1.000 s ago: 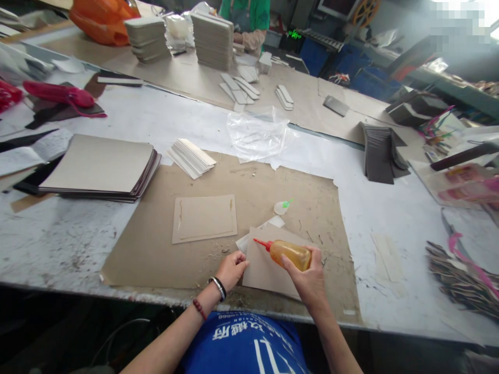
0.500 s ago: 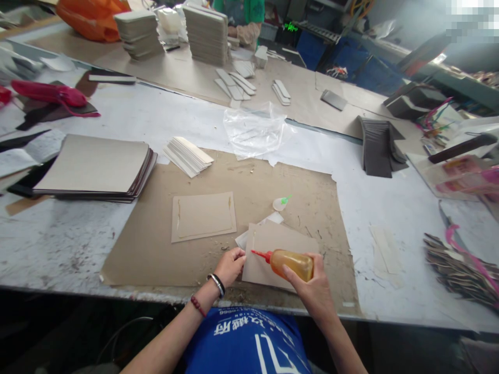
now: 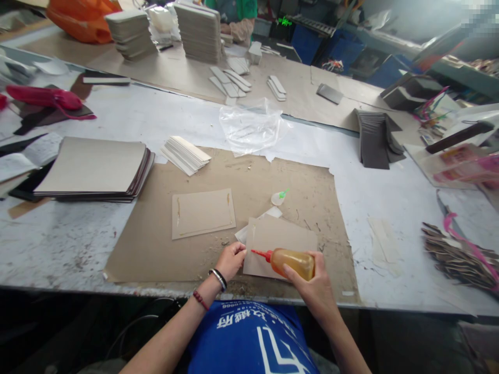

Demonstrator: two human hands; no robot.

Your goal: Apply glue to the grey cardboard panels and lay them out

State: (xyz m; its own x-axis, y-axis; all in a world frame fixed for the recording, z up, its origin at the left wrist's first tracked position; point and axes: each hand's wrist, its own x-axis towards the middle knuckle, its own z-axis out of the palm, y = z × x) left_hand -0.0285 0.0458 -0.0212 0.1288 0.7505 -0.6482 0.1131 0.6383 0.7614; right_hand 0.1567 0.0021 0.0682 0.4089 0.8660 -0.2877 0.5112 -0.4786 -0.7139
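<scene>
Gripped by the right hand [image 3: 314, 284], an amber bottle [image 3: 293, 263] overhangs a board [image 3: 284, 234] — left hand [image 3: 230, 261], hold unclear.

You are in a workshop: a stained worktable [image 3: 58, 234] across the frame, a tall stack of cut pieces [image 3: 199, 35] upper left, bundled dark strips [image 3: 456, 257] lower right, an amber squeeze bottle [image 3: 294, 263] lower centre, another person [image 3: 239, 31] at top centre.

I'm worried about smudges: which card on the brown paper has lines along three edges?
The left card, lined along both sides and its near edge; the right card, beneath the bottle, isn't.
</scene>
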